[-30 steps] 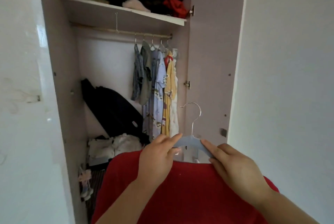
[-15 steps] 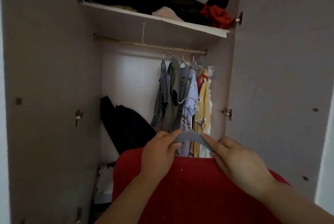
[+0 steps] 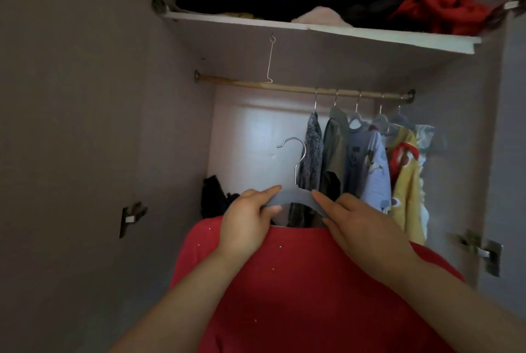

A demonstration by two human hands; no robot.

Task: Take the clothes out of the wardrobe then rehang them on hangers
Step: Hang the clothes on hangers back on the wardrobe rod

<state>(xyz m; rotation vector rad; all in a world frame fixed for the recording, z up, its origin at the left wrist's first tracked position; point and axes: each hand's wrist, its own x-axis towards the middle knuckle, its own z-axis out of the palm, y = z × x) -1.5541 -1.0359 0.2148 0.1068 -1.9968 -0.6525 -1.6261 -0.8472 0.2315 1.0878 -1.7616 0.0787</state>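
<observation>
Left hand (image 3: pixel 247 220): grips the grey hanger (image 3: pixel 293 198) by its left arm.
Right hand (image 3: pixel 363 223): pinches its right arm.
Red garment (image 3: pixel 299 290): draped on the hanger, below the rail (image 3: pixel 284 87).
Hook: upright, well under the rail.

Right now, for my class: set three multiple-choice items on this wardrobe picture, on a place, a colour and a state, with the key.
1. Where on the rail do the hung clothes sit? A. left end B. middle C. right end
2. What colour is the garment on the held hanger? A. red B. yellow C. black
3. That hanger is: A. hooked on the rail B. held up, unhooked C. lying on the shelf
Key: 1 C, they crowd its right end. 2 A, red cloth hangs below it. 3 B, the left hand and right hand hold it, its hook free.
</observation>
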